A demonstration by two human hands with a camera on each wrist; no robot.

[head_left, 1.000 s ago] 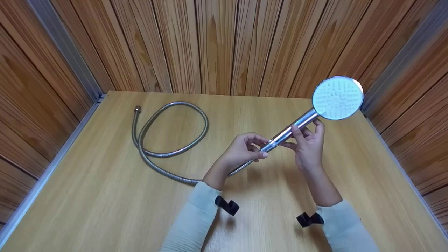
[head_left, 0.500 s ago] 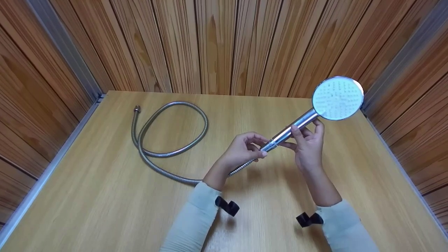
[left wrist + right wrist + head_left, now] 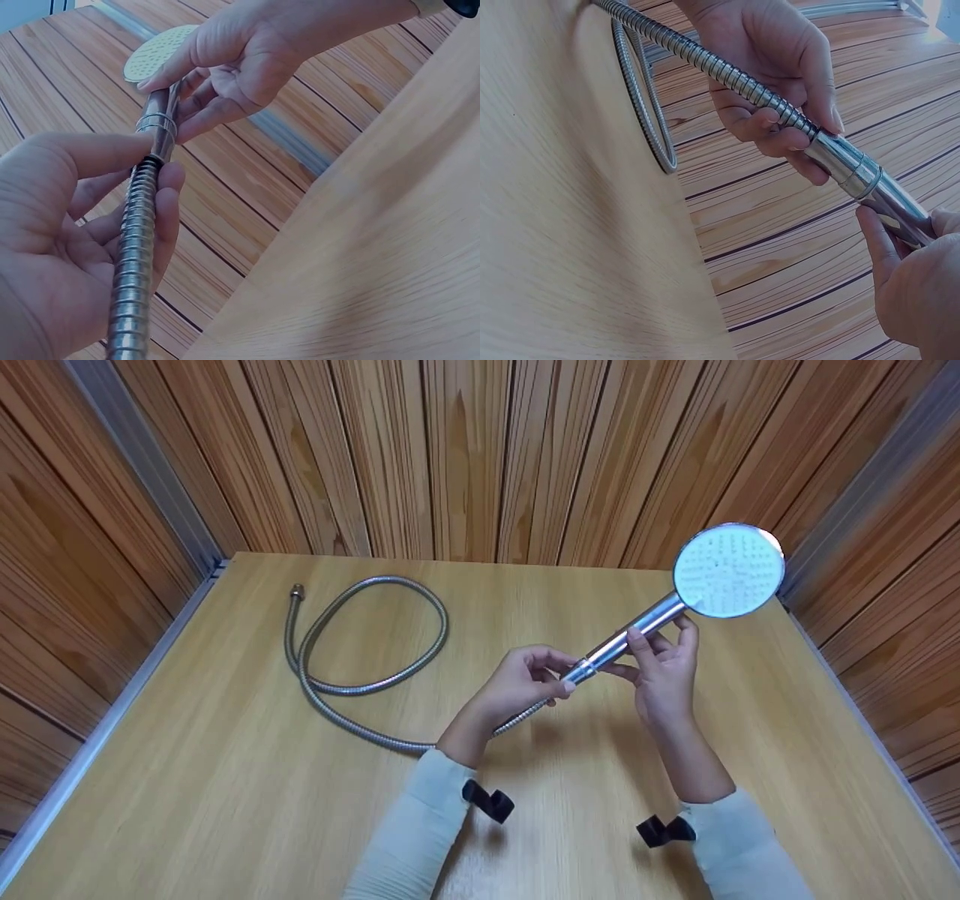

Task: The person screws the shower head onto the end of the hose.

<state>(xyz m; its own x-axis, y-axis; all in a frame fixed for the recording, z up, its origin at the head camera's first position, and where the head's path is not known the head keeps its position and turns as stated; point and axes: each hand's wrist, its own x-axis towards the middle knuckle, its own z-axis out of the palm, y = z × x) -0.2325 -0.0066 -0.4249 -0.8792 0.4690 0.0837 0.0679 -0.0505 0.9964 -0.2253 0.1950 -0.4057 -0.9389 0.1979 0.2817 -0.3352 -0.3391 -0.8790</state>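
A chrome hand shower (image 3: pixel 729 570) with a round, pale, nozzle-dotted face is held tilted above the table, head up to the right. My right hand (image 3: pixel 667 682) grips its handle (image 3: pixel 652 615) between thumb and fingers. At the handle's lower end sits the smooth metal connector (image 3: pixel 838 157) of a ribbed metal shower hose (image 3: pixel 445 619). Thumb and fingers of my left hand (image 3: pixel 517 682) pinch this connector, as the left wrist view also shows. Connector and handle meet in line; any thread between them is hidden. Part of the hose passes behind my left wrist.
The hose lies in a loop on the wooden table (image 3: pixel 225 780), its free end fitting (image 3: pixel 297 591) at the back left. Wood-panelled walls (image 3: pixel 465 457) stand behind and at both sides. Black wrist mounts (image 3: pixel 489 801) stick out from the sleeves.
The head view has shifted very slightly. Both hands keep their hold on the connector and the handle, with hardly any visible movement.
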